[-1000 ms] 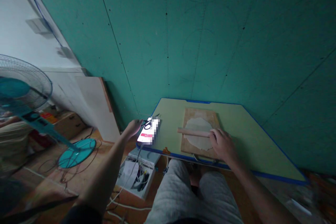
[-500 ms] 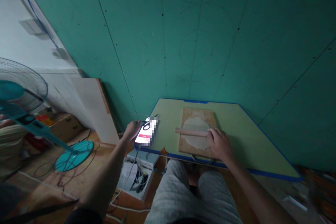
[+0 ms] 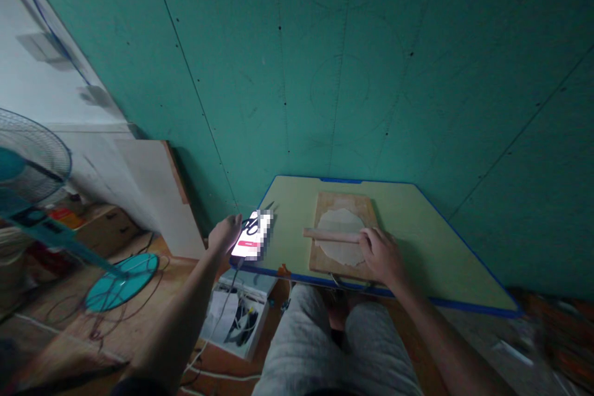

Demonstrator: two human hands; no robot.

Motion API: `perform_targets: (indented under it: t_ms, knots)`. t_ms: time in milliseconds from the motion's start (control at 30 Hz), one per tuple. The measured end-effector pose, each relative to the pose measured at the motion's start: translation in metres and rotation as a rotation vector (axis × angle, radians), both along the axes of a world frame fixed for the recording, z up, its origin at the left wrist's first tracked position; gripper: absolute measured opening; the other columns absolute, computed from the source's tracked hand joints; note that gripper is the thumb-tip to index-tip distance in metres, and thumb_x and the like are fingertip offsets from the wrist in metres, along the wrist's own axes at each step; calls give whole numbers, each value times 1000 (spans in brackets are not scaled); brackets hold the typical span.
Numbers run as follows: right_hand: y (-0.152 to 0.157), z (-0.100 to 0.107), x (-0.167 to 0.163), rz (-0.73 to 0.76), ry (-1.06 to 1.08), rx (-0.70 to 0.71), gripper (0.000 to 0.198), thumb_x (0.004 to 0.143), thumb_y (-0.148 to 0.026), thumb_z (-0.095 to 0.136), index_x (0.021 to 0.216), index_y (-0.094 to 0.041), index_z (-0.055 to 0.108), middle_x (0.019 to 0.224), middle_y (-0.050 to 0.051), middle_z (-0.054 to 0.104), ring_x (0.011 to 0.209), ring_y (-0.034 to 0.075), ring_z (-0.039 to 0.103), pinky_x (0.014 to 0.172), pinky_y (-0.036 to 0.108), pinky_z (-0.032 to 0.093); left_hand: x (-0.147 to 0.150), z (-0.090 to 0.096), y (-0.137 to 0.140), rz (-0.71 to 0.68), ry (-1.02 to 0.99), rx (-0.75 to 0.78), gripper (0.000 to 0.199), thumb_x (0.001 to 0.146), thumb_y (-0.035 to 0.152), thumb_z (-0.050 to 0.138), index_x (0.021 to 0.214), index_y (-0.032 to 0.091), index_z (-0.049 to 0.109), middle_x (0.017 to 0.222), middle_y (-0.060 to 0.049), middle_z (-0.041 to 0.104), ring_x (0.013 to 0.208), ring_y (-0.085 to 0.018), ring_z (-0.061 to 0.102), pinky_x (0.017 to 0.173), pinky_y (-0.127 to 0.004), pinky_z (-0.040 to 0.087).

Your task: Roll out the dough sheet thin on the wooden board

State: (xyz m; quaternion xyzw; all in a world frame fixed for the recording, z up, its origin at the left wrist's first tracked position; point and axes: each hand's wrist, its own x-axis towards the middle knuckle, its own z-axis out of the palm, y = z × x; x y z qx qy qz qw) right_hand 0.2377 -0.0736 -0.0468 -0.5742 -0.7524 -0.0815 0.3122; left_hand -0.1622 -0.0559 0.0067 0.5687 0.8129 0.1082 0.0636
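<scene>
Right hand (image 3: 383,253) closed on the right end of a wooden rolling pin (image 3: 330,235), fingers curled over it. Pin lies crosswise, L to R, over the middle of a thin round dough sheet (image 3: 341,221); its left end sticks out past the dough & past the left edge of the wooden cutting board (image 3: 346,199) underneath. Dough covers most of the board's mid part, w/ bare wood at the far end & along the left side; outline a bit uneven. Board sits near the middle of the pale yellow-green desk (image 3: 436,247), reaching close to its near blue edge.

Left hand (image 3: 225,232) is at the desk's left edge, fingers curled, right next to the handles of black-handled scissors (image 3: 252,226). Can't tell if it grips them or just rests there; fingertips hidden. Scissors lie over a lit smartphone (image 3: 244,249), blades aimed to the far right; phone's right part is pixelated. A cable (image 3: 227,297) runs from the phone's near end down past the desk edge, toward an open white box (image 3: 250,343) on the floor w/ a tangle of cords etc. inside.

Far side: green wall (image 3: 325,74) w/ dark screw dots & faint drawn circles. Left: teal standing fan (image 3: 51,234), round base on floor; btwn fan & desk, a pale panel (image 3: 160,198) leans upright.
</scene>
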Motion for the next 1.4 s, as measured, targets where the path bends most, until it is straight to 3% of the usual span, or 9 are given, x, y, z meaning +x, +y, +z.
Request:
perform_targets:
  t_ms: [100, 233, 367, 500, 733, 900, 1033, 1233, 1400]
  knots:
    - [-2, 2, -1, -5, -5, -19, 24, 95, -25, 41, 90, -21, 64, 91, 8, 69, 89, 23, 61, 81, 33, 41, 18, 9, 0, 15, 28, 93, 50, 100, 42, 22, 102, 16, 65, 102, -16, 72, 93, -28, 68, 69, -31, 44]
    - [-4, 5, -3, -15, 20, -26, 24, 96, -24, 42, 92, -20, 65, 94, 8, 69, 90, 22, 62, 83, 32, 42, 74, 19, 2, -206, 50, 240, 37, 100, 36, 31, 103, 20, 64, 105, -11, 71, 95, -24, 67, 74, -28, 43]
    - [-6, 5, -2, 8, 61, -12, 27, 96, -22, 40, 93, -20, 67, 95, 8, 71, 91, 22, 63, 85, 33, 44, 139, 17, 3, -464, 75, 163, 35, 100, 34, 34, 101, 18, 65, 104, -11, 69, 92, -21, 66, 75, -28, 46]
    - [-9, 3, 0, 44, 94, 5, 29, 96, -21, 41, 100, -19, 69, 99, 9, 72, 95, 22, 64, 87, 34, 47, 172, 2, 4, -549, 119, 38, 36, 100, 37, 35, 107, 18, 65, 100, -14, 68, 96, -26, 65, 74, -33, 49]
    - [-23, 2, 4, 90, 149, 27, 37, 90, -15, 43, 114, -21, 70, 107, 9, 72, 103, 23, 62, 94, 37, 49, 173, -9, -7, -508, 134, -34, 41, 102, 36, 26, 105, 17, 63, 98, -15, 69, 93, -26, 68, 73, -34, 50]
    - [-35, 4, 3, 87, 209, 29, 41, 83, -11, 44, 113, -20, 71, 110, 9, 72, 105, 23, 62, 96, 38, 50, 168, -15, -19, -551, 183, -16, 38, 102, 33, 25, 108, 19, 60, 101, -14, 70, 94, -29, 69, 70, -35, 49]
    - [-48, 3, 4, 87, 207, 52, 43, 83, -12, 44, 113, -22, 72, 111, 9, 72, 106, 23, 62, 97, 40, 49, 167, -16, -28, -480, 151, -44, 38, 103, 37, 24, 108, 21, 58, 95, -12, 72, 90, -29, 70, 69, -33, 47]
    - [-60, 13, 13, 158, 178, 54, 36, 84, -11, 45, 98, -23, 75, 100, 7, 72, 97, 22, 63, 91, 37, 49, 164, -8, -43, -479, 68, -106, 34, 102, 41, 24, 108, 23, 53, 96, -9, 73, 89, -26, 70, 69, -31, 44]
    - [-38, 30, 16, 143, 144, -52, 28, 86, -13, 45, 85, -21, 72, 84, 6, 70, 86, 20, 63, 80, 29, 47, 158, -9, -45, -497, 29, -113, 33, 102, 41, 24, 105, 24, 51, 99, -7, 74, 91, -24, 70, 70, -30, 43]
